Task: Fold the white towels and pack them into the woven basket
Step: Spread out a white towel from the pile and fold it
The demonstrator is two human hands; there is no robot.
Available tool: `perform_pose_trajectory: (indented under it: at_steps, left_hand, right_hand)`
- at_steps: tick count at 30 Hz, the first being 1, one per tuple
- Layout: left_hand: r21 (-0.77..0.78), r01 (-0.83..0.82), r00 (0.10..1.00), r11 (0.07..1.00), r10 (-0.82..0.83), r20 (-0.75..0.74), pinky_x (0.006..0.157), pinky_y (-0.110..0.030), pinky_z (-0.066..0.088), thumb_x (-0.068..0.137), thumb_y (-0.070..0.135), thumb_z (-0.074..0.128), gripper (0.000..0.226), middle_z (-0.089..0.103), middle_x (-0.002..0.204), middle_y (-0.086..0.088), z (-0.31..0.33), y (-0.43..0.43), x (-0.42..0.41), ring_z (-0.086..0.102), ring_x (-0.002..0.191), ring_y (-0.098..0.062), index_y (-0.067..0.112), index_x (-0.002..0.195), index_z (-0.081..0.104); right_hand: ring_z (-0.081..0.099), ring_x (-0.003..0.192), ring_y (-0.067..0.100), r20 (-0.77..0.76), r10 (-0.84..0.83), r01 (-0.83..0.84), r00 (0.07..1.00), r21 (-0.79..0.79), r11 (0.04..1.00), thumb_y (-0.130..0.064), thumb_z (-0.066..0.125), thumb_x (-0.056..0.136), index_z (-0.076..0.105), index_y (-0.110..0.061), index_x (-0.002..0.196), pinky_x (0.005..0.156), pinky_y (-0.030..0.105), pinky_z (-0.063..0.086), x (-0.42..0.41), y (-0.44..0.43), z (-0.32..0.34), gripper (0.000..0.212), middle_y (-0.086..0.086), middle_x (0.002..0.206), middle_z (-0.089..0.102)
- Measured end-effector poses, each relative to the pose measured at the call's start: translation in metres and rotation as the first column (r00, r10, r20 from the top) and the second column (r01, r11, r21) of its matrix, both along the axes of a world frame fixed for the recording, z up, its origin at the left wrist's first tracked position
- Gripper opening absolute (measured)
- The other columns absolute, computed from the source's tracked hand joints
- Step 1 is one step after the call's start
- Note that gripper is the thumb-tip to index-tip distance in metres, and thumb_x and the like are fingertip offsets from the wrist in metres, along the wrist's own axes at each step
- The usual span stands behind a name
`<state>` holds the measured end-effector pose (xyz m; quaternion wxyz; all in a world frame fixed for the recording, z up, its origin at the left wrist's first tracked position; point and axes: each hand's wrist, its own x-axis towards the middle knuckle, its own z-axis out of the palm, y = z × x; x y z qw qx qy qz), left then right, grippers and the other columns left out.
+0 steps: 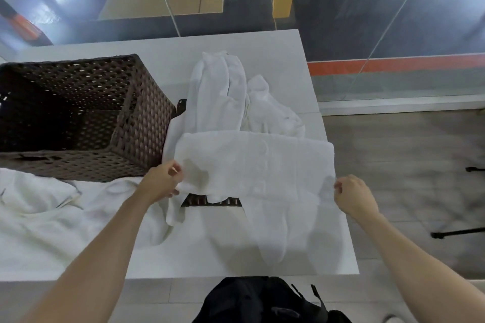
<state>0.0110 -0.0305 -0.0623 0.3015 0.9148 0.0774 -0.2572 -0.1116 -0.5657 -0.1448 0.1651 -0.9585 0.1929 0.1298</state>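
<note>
the left hand (164, 179) and the right hand (353, 195) are each pinching a side edge of a half-folded white towel (252, 162) with curled fingers, holding it spread over the tabletop (275, 50) near its right edge. the woven basket (136, 123) is sitting at the left edge, just beside this towel. crumpled towels (223, 92) are lying toward the far edge.

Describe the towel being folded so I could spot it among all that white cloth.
Find the dark woven basket on the white table; look just right of it. There the towel stretches flat between the left hand and right hand. The crumpled towels behind it lie loose, untouched.
</note>
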Motion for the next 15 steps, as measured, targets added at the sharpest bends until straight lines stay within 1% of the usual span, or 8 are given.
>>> perform_pose_trajectory:
  at_steps: [1,2,5,7,8,10,13,15]
  left_hand:
    - [0.085,0.002,1.0,0.996,-0.002,0.005,0.081,-0.051,0.065,0.102,0.051,0.059,0.022,0.072,0.11,0.001,0.004,-0.005,0.008,0.079,0.08,-0.026,0.031,0.112,0.062]
    - [0.197,0.029,0.999,0.98,-0.032,0.011,0.087,-0.052,0.063,0.104,0.058,0.05,0.035,0.069,0.117,-0.001,0.002,-0.006,0.02,0.077,0.089,-0.029,0.029,0.122,0.057]
    - [0.446,0.186,0.982,0.876,-0.181,-0.054,0.106,-0.055,0.05,0.105,0.065,0.021,0.066,0.049,0.149,-0.01,-0.011,-0.011,0.061,0.05,0.134,-0.036,0.029,0.155,0.044]
    - [0.317,-0.034,0.999,0.948,0.038,-0.007,0.109,-0.057,0.049,0.094,0.082,0.018,0.095,0.053,0.152,-0.016,-0.019,-0.022,0.089,0.053,0.135,-0.04,0.017,0.155,0.051]
    - [0.219,-0.183,0.983,0.958,0.186,0.011,0.109,-0.054,0.049,0.094,0.086,0.025,0.1,0.058,0.149,-0.019,-0.023,-0.026,0.103,0.058,0.132,-0.04,0.009,0.151,0.057]
    - [0.092,-0.356,0.924,0.93,0.365,-0.114,0.111,-0.048,0.048,0.095,0.083,0.042,0.096,0.062,0.145,-0.021,-0.031,-0.035,0.129,0.062,0.128,-0.04,0.004,0.146,0.062]
    - [-0.034,-0.482,0.828,0.876,0.442,-0.345,0.104,-0.048,0.056,0.066,0.086,0.065,0.091,0.073,0.123,-0.013,-0.053,-0.029,0.16,0.072,0.108,-0.036,0.018,0.125,0.076]
    - [-0.055,-0.467,0.821,0.882,0.41,-0.397,0.094,-0.048,0.063,0.052,0.074,0.08,0.086,0.078,0.109,-0.013,-0.102,-0.007,0.177,0.078,0.096,-0.034,0.016,0.116,0.079]
  right_hand:
    - [0.061,0.104,0.037,0.07,-0.035,0.036,0.997,-0.01,0.999,-0.016,0.058,0.093,0.073,-0.013,0.106,0.086,0.045,0.054,0.011,0.007,0.006,0.02,0.009,0.108,0.065]
    - [0.06,0.107,0.038,0.118,-0.047,0.048,0.992,-0.01,0.999,-0.014,0.059,0.094,0.071,-0.009,0.113,0.087,0.046,0.054,0.024,0.014,0.012,0.022,0.012,0.112,0.066]
    - [0.058,0.119,0.038,0.167,0.011,-0.015,0.986,0.02,1.0,-0.015,0.061,0.096,0.064,-0.007,0.131,0.094,0.051,0.053,0.068,0.034,0.027,0.036,0.013,0.126,0.065]
    - [0.054,0.13,0.037,0.156,0.093,-0.101,0.983,0.043,0.994,-0.012,0.06,0.095,0.057,-0.009,0.141,0.103,0.052,0.049,0.097,0.046,0.032,0.047,0.012,0.137,0.062]
    - [0.051,0.135,0.036,0.136,0.134,-0.143,0.982,0.057,0.988,-0.01,0.06,0.093,0.054,-0.01,0.145,0.107,0.052,0.045,0.111,0.053,0.034,0.052,0.011,0.141,0.061]
    - [0.046,0.143,0.032,0.086,0.188,-0.196,0.978,0.092,0.976,-0.006,0.057,0.092,0.048,-0.013,0.152,0.116,0.048,0.037,0.136,0.064,0.036,0.061,0.009,0.148,0.057]
    - [0.044,0.146,0.029,-0.023,0.232,-0.227,0.972,0.138,0.964,-0.01,0.054,0.092,0.042,-0.014,0.156,0.123,0.045,0.031,0.165,0.075,0.029,0.066,0.009,0.152,0.054]
    - [0.046,0.142,0.03,-0.117,0.252,-0.234,0.96,0.154,0.96,-0.013,0.052,0.092,0.044,-0.015,0.155,0.121,0.045,0.032,0.176,0.08,0.021,0.063,0.007,0.15,0.056]
